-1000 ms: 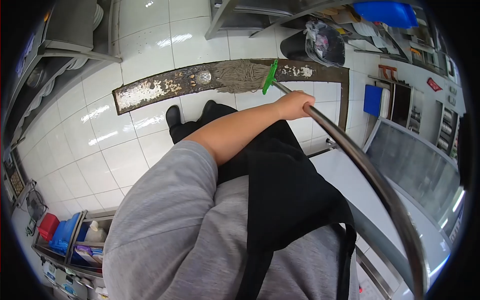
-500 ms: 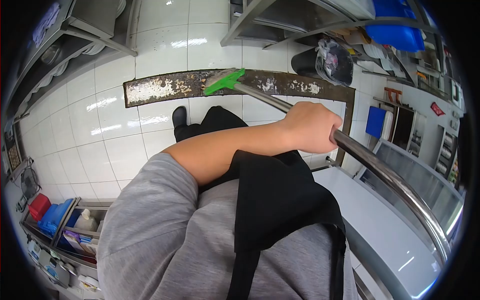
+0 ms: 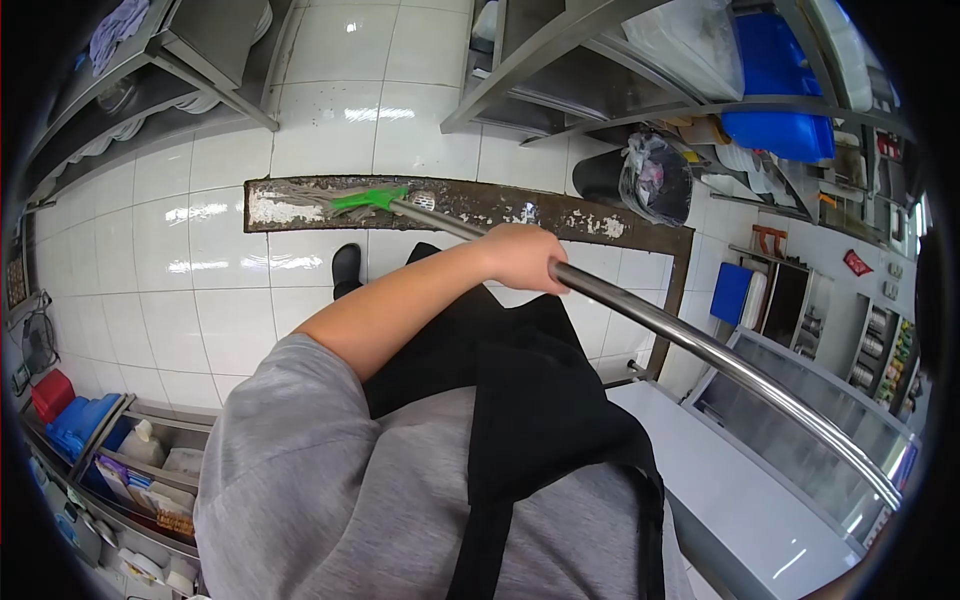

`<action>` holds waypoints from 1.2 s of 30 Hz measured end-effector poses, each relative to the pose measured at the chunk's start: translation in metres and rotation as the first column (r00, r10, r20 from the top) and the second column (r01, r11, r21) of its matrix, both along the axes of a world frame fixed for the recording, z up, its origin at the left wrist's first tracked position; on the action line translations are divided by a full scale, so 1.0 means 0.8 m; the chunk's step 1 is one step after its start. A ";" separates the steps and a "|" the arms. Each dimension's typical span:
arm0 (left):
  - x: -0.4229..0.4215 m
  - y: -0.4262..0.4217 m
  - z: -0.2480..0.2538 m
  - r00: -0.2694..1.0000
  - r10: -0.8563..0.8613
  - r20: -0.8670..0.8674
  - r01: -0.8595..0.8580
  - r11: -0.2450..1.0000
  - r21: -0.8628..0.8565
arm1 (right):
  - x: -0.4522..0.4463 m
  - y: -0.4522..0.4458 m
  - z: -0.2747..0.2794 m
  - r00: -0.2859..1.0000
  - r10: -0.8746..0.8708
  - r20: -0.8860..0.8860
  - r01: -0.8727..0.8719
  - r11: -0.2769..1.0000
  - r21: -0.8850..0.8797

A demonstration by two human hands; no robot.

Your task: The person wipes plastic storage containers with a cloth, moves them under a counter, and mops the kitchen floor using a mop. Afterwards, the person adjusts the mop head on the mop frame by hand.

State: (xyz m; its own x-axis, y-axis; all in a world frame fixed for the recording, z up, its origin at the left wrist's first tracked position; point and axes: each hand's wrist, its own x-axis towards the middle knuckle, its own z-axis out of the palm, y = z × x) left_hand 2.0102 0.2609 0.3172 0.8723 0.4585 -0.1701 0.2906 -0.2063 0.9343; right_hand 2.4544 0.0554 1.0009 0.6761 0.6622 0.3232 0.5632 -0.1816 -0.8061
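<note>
My left hand [image 3: 525, 258] is closed around the metal pole [image 3: 690, 330] of a mop, its arm reaching across my body. The pole slants from the lower right edge up to a green mop head [image 3: 375, 199]. Grey mop strands [image 3: 310, 194] lie on the left part of a worn, dark strip [image 3: 480, 205] in the floor, beside a small round drain [image 3: 425, 201]. At the dark lower right edge, near the pole's end, a dim brownish sliver may be part of my right arm; no fingers show there.
A black bin [image 3: 655, 180] with a plastic liner stands beyond the strip, near metal shelving [image 3: 560, 60]. Another metal rack [image 3: 200, 60] is at upper left. A white counter [image 3: 730, 470] is at right, shelved bins [image 3: 150, 450] at lower left. My boot [image 3: 346, 265] stands near the strip.
The mop head has swept left along the dark strip, from its middle to near its left end. My left hand has moved left with the pole, still gripping it.
</note>
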 end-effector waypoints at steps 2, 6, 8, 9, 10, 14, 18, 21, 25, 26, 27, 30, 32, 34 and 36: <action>0.007 -0.020 -0.049 0.908 0.403 0.115 -0.412 0.909 0.064 | -0.032 0.016 -0.039 0.976 0.126 -0.177 -0.121 0.992 0.038; 0.001 -0.023 -0.090 0.770 0.235 0.593 -0.459 0.850 0.258 | -0.183 0.073 -0.108 0.720 0.668 -0.188 -0.622 0.741 0.252; 0.004 -0.025 -0.087 0.841 0.070 0.536 -0.157 0.980 0.118 | -0.245 0.091 -0.136 0.518 0.761 -0.391 -0.701 0.639 0.316; 0.006 -0.028 -0.083 0.936 -0.042 0.351 0.022 0.998 0.062 | -0.278 0.115 -0.170 0.137 0.914 -0.382 -0.853 0.305 0.425; 0.009 -0.032 -0.081 0.971 -0.179 0.162 0.185 0.982 -0.027 | -0.291 0.127 -0.191 -0.272 0.905 -0.326 -0.849 -0.066 0.525; 0.059 -0.064 -0.112 0.732 0.550 0.402 -0.636 0.763 0.113 | -0.279 0.132 -0.208 0.456 0.883 -0.114 -0.745 0.448 0.494; 0.064 -0.072 -0.113 0.593 0.726 0.350 -0.775 0.632 0.001 | -0.275 0.130 -0.194 0.720 0.513 -0.467 -0.372 0.854 0.365; 0.017 -0.033 -0.110 0.803 0.370 0.467 -0.493 0.853 0.170 | -0.266 0.113 -0.181 0.547 0.801 -0.242 -0.762 0.597 0.250; 0.012 -0.022 -0.091 0.916 -0.015 0.401 -0.043 0.990 0.135 | -0.258 0.143 -0.237 0.033 0.935 -0.354 -0.918 0.168 0.359; 0.018 -0.031 -0.088 0.970 -0.070 0.231 0.061 0.997 0.046 | -0.259 0.151 -0.248 -0.105 0.923 -0.370 -0.918 0.053 0.393; 0.032 -0.044 -0.094 0.935 0.137 0.327 -0.165 0.984 0.060 | -0.259 0.154 -0.250 -0.174 0.911 -0.375 -0.911 -0.004 0.413; 0.081 -0.056 -0.107 0.716 0.634 0.293 -0.686 0.716 0.127 | -0.244 0.163 -0.245 0.297 0.893 -0.338 -0.823 0.419 0.384; 0.094 -0.062 -0.116 0.656 0.698 0.288 -0.748 0.652 0.122 | -0.213 0.161 -0.222 0.759 0.592 -0.272 -0.490 0.794 0.360; 0.082 -0.063 -0.102 0.681 0.657 0.323 -0.698 0.716 0.015 | -0.184 0.155 -0.180 0.809 0.553 -0.198 -0.453 0.802 0.389; 0.048 -0.044 -0.093 0.798 0.519 0.307 -0.553 0.833 0.030 | -0.203 0.148 -0.191 0.431 0.778 -0.456 -0.622 0.623 0.475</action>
